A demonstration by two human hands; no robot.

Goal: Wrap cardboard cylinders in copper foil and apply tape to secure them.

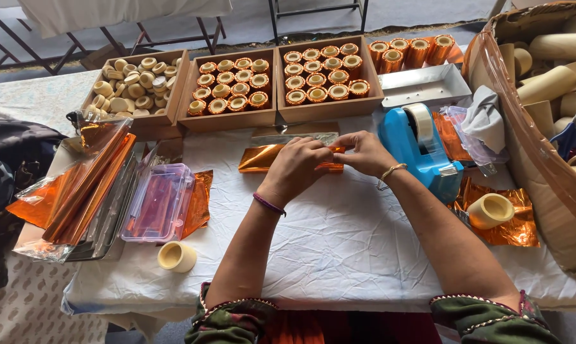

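I see the table (339,248) under a white cloth, and I go down from the biggest things. At its right edge stands a large cardboard box (536,146) of cream tubes. Along the far edge sit three wooden trays (180,79): the left holds plain cream cups, the other two hold foil-wrapped cups. Toward the left edge lies a stack of orange foil sheets (87,181) in clear sleeves, and beside it a clear plastic case (157,202). Right of centre stands a blue tape dispenser (415,150), just beside my right wrist. A bare cream cup (490,210) rests on foil near the right edge, another cream ring (176,256) near the front left corner.

In the middle, toward the far edge, my left hand (295,167) and right hand (364,153) meet over a strip of orange foil (259,158). Both are closed on it, fingertips pinching its right end; the rest of the strip runs out flat to the left of my left hand.
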